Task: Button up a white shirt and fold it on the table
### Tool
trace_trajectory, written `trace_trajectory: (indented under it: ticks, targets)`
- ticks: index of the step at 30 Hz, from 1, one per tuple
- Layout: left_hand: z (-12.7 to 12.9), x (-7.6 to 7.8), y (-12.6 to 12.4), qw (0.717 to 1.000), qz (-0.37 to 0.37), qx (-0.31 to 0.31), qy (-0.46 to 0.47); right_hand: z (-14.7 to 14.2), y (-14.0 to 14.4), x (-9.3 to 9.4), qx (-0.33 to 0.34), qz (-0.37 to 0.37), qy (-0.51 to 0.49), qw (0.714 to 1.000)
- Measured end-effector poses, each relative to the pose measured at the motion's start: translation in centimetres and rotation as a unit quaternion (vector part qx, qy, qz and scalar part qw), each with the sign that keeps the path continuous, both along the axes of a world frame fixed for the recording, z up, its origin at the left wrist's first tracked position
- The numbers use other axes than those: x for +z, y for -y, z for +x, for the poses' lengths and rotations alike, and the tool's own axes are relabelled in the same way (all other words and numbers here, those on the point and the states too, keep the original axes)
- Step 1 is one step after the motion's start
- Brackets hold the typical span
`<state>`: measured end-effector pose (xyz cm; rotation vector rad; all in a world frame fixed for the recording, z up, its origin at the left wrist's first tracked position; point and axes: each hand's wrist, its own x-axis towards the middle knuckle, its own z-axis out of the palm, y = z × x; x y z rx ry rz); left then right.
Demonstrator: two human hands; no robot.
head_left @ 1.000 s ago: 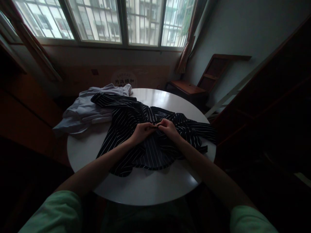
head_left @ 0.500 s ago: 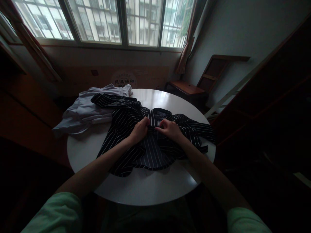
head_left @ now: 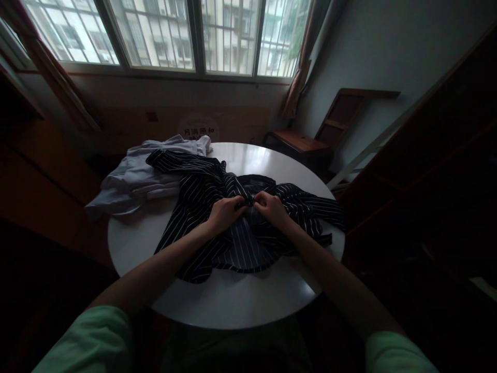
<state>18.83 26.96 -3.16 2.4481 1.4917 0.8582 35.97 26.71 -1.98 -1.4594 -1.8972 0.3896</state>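
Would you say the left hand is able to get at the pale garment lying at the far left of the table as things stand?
Probably yes: the left hand grips the striped shirt, but nothing stands between it and the pale garment; it would need to let go first.

White garment heaped on round table – wooden chair beyond.

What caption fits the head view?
Both hands, left hand and right hand, pinch a striped shirt on a round white table.

Both forearms outstretched; left hand and right hand fisted, knuckles nearly touching
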Motion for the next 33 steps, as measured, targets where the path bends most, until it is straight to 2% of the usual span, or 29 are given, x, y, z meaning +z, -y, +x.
trace_trajectory:
  ticks: [4, 9, 15, 17, 21, 28, 31, 33]
  targets:
    - [-0.2, 0.1, -0.4, 0.999, -0.01, 0.022, 0.047, -0.1, 0.0, 0.0, -0.014, 0.028, -0.034, 0.999]
    - [-0.2, 0.3, -0.2, 0.998, 0.001, 0.02, 0.062, -0.1, 0.1, 0.1, -0.031, 0.031, -0.013, 0.999]
    - [-0.1, 0.4, 0.1, 0.994, 0.097, 0.004, 0.042, -0.1, 0.1, 0.2, 0.034, -0.016, -0.071, 0.997]
    - [0.0, 0.5, 0.2, 0.994, 0.104, 0.003, 0.034, -0.2, 0.0, 0.2, 0.052, -0.016, -0.088, 0.995]
    - [0.0, 0.2, 0.0, 0.997, 0.065, -0.023, 0.031, -0.3, -0.1, 0.0, 0.066, -0.019, -0.09, 0.994]
    - [0.2, -0.6, -0.8, 0.994, 0.008, -0.066, 0.089, -0.7, 0.2, 0.0, 0.07, 0.004, -0.031, 0.997]
    - [-0.6, -0.6, -1.5, 0.994, -0.005, -0.038, 0.102, 0.2, -0.1, 0.4, 0.1, -0.013, -0.07, 0.992]
    - [-1.3, -0.6, -2.1, 0.992, -0.023, -0.002, 0.127, 1.1, -0.6, 0.6, 0.092, -0.026, -0.12, 0.988]
